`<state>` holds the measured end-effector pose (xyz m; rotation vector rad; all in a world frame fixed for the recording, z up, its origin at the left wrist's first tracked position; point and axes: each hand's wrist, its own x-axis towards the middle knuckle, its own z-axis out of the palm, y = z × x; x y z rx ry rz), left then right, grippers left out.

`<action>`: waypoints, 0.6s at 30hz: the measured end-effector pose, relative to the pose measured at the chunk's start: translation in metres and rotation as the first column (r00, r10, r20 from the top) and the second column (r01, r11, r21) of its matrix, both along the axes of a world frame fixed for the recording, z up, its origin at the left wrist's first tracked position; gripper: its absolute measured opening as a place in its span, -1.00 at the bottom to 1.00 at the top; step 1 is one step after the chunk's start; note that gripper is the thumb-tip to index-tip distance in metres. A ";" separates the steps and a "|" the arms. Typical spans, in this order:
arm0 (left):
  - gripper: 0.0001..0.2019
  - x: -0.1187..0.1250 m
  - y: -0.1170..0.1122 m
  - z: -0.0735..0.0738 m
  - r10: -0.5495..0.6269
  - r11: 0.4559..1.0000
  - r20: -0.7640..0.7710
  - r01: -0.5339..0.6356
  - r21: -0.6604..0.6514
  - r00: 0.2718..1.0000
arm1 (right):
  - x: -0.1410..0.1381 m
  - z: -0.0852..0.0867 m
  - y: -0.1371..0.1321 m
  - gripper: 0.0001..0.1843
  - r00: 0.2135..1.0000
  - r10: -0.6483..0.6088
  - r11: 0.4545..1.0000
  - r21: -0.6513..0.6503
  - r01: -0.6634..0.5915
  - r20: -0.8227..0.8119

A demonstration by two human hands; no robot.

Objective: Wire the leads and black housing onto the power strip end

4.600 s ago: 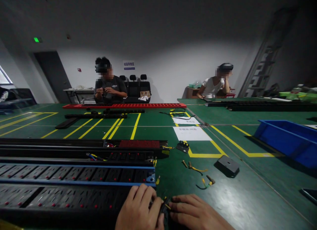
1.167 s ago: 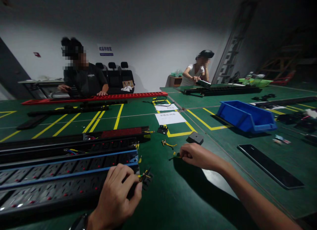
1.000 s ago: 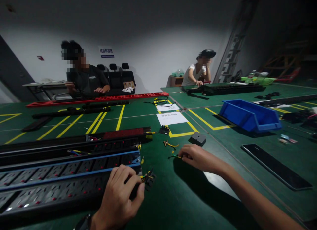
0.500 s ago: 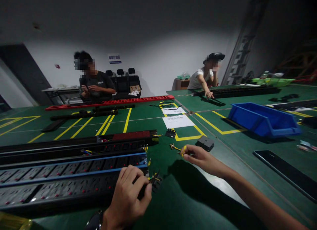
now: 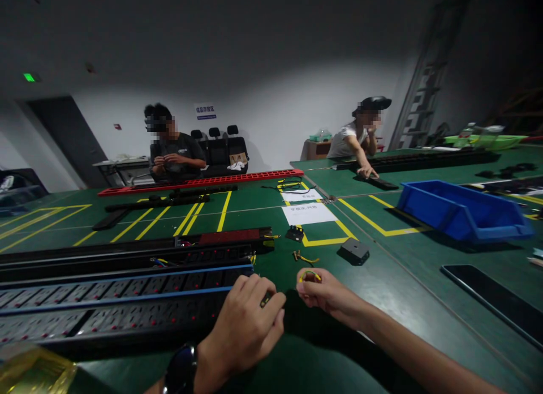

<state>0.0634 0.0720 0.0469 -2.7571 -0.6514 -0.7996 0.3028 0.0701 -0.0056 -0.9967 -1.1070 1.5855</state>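
Note:
My left hand point(image 5: 248, 317) is closed around a small black part point(image 5: 265, 299), mostly hidden by the fingers. Just to its right, my right hand point(image 5: 328, 296) pinches a short yellow-green wire point(image 5: 311, 275) that curves up over the fingertips. Beyond it, a few short yellow wires with metal ends point(image 5: 305, 258) lie on the green table. Left of my hands rest long black socket strips point(image 5: 139, 315), with rows of outlets, red dots and blue edges. A small black piece point(image 5: 294, 233) and a square black box point(image 5: 354, 251) sit past the loose wires.
At right stand a blue bin point(image 5: 462, 213) and a dark phone-like slab point(image 5: 496, 300). White paper sheets point(image 5: 309, 213) lie mid-table. A long red grid frame point(image 5: 203, 181) runs along the back, where two people work. A yellow transparent roll point(image 5: 38, 371) is at lower left.
My right hand has drawn back toward me, now with the yellow-green wire in its fingers. My left hand has moved right with the black part, bringing both hands closer together.

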 end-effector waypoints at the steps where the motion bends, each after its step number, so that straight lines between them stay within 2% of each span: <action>1: -0.86 0.006 0.000 0.003 -0.004 1.000 -0.031 0.004 -0.005 0.999 | -0.001 -0.001 -0.001 -0.57 1.000 0.002 1.000 -0.005 -0.002 -0.018; 5: -0.84 0.030 0.005 0.010 0.019 0.999 -0.187 -0.024 -0.022 0.982 | -0.003 -0.004 -0.001 -0.52 0.993 0.007 0.999 -0.049 -0.012 -0.115; 9: -0.92 0.042 0.015 0.015 0.044 0.994 -0.289 -0.072 -0.088 0.956 | 0.001 -0.005 0.001 -0.47 0.979 -0.013 0.996 -0.093 -0.007 -0.205; 18: -0.91 0.042 0.033 0.029 0.061 0.938 -0.251 -0.141 -0.316 0.966 | 0.007 0.003 0.001 -0.51 0.957 0.003 0.994 -0.106 -0.036 -0.290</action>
